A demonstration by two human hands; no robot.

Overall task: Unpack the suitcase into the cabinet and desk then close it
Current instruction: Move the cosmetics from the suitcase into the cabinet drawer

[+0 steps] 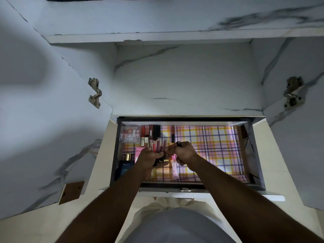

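Observation:
An open drawer [256, 155] lined with pink and yellow plaid paper lies below me. Over its left half my left hand [149, 157] grips a bunch of several lip gloss tubes [158, 146] that stick up between its fingers. My right hand [185, 152] is beside it, fingers curled round a dark slim tube [178, 144] and touching the bunch. A pink tube [174, 168] lies on the liner just under both hands. The suitcase is out of view.
Lipsticks and small boxes [140, 134] fill the drawer's back left corner; a dark blue perfume box [124, 168] and a pink box [139, 151] sit at the left. One gloss tube [173, 134] lies apart. Marble-patterned cabinet doors [52, 120] stand open on both sides.

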